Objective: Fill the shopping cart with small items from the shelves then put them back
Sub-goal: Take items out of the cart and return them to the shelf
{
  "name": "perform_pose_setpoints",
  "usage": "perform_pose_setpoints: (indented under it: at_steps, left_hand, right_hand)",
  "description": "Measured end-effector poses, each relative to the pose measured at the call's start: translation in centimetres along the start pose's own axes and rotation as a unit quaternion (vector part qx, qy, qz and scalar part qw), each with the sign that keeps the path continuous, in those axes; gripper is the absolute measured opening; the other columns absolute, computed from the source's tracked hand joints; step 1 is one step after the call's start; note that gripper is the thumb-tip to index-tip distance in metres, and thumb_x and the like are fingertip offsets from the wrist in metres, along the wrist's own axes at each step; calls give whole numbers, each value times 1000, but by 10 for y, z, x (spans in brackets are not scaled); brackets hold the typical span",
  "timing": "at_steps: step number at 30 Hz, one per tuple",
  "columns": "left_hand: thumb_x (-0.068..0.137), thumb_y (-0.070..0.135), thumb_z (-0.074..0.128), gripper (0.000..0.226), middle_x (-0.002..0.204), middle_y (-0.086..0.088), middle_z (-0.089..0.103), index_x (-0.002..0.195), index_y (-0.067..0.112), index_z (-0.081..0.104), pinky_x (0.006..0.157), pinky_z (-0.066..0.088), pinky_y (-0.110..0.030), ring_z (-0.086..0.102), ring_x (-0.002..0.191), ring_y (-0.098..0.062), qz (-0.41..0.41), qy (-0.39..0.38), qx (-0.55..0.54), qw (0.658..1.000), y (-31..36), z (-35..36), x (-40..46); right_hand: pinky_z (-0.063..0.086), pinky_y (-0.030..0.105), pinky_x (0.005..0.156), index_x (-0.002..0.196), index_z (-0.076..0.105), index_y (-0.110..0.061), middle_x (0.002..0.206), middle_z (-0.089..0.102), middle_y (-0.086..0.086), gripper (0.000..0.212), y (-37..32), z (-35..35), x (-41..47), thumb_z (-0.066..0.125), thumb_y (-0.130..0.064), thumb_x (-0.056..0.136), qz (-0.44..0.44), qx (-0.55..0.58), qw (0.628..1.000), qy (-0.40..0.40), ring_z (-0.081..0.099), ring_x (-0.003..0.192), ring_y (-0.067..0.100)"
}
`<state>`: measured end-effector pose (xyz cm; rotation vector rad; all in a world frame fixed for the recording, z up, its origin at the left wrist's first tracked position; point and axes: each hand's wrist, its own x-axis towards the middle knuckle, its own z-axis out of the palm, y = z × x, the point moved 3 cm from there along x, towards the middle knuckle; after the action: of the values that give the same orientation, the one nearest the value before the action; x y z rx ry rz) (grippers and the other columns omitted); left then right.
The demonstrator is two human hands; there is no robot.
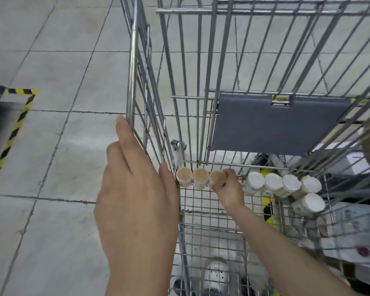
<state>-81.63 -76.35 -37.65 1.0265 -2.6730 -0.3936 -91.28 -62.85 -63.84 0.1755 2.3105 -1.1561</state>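
Observation:
I look down into a wire shopping cart [209,212]. Three small jars with tan lids stand in a row on its mesh floor against the far wall. My right hand [228,189] reaches deep inside and grips the rightmost tan-lid jar [217,177]; the other two [192,177] stand just left of it. Several white-lid jars [286,184] cluster at the right of the floor. My left hand [135,193] rests with straight fingers on the cart's left rim [132,82], holding nothing.
A dark grey seat flap [273,124] hangs folded inside the far end of the cart. Grey floor tiles lie to the left, with yellow-black hazard tape [13,133] around a dark object. Blurred boxes and packages sit outside the cart's right side [350,231].

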Motion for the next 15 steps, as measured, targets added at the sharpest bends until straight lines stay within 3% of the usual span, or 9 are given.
perform_pose_setpoints:
  at_steps: [3, 7, 9, 12, 15]
  left_hand:
    - [82, 24, 57, 73, 112, -16, 54, 144, 3, 25, 53, 32, -30, 61, 77, -35, 4, 6, 13, 1000, -1, 2, 0]
    - [81, 21, 60, 73, 108, -21, 54, 143, -2, 28, 53, 30, -31, 58, 79, -39, 7, 16, 49, 999, 0, 4, -1]
    - [82, 20, 61, 73, 107, -23, 53, 143, -3, 27, 53, 29, -31, 57, 80, -40, 12, 20, 68, 997, 0, 5, -1]
    - [84, 19, 61, 74, 113, -25, 52, 144, -5, 25, 55, 33, -36, 54, 87, -40, 16, 19, 83, 996, 0, 4, -3]
    - [85, 19, 61, 77, 134, -27, 45, 145, -7, 20, 78, 44, -47, 49, 109, -41, 38, 4, 90, 995, 1, 4, -5]
  right_hand:
    - [38, 26, 76, 127, 41, -10, 105, 50, -1, 50, 3, 1, 2, 67, -7, 85, 3, 14, 1000, -5, 52, 98, 21]
    - [49, 37, 87, 133, 38, -10, 114, 57, 4, 63, 11, -2, -3, 72, -6, 80, 23, 26, 999, -18, 59, 106, 25]
    - [46, 32, 85, 135, 38, -11, 114, 58, 1, 61, 13, -12, -14, 69, -5, 83, 29, 16, 999, -21, 57, 109, 23]
    - [41, 32, 96, 132, 43, -13, 121, 51, -2, 46, 13, -32, -46, 61, -8, 89, 21, 0, 999, -43, 49, 120, 20]
    - [41, 27, 95, 128, 48, -13, 124, 53, -1, 36, 12, -58, -85, 57, -12, 93, 2, -18, 998, -60, 52, 115, 17]
